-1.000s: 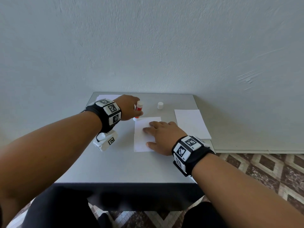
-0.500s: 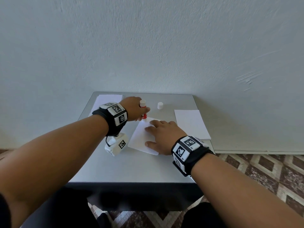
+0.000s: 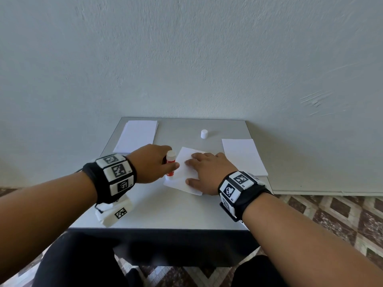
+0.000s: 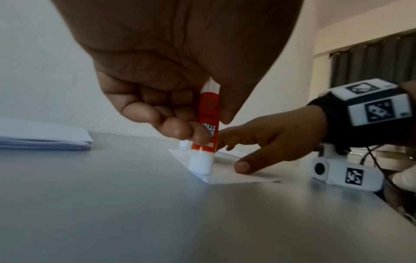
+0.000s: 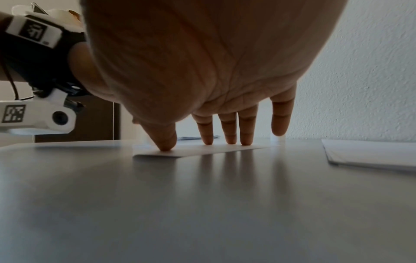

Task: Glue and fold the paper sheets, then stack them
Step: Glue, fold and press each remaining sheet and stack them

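Observation:
A white paper sheet (image 3: 182, 172) lies skewed in the middle of the grey table (image 3: 165, 208). My right hand (image 3: 207, 172) rests flat on it, straight fingers (image 5: 208, 131) and thumb pressing it down. My left hand (image 3: 153, 162) grips a red and white glue stick (image 3: 170, 165) upright, its white tip touching the sheet's left edge (image 4: 200, 165). The left wrist view shows fingers and thumb pinching the glue stick (image 4: 206, 124) around its barrel. Paper sheet (image 5: 202, 151) shows beneath the fingertips in the right wrist view.
A stack of folded sheets (image 3: 136, 135) lies at the table's back left, also seen as a pile (image 4: 42, 137). A stack of flat sheets (image 3: 243, 156) lies at the right edge. The white glue cap (image 3: 204, 134) stands at the back centre. The wall is right behind the table.
The left hand has drawn the glue stick from the sheet's far corner down along its left edge toward me. The sheet has turned askew under the right hand, which stayed in place.

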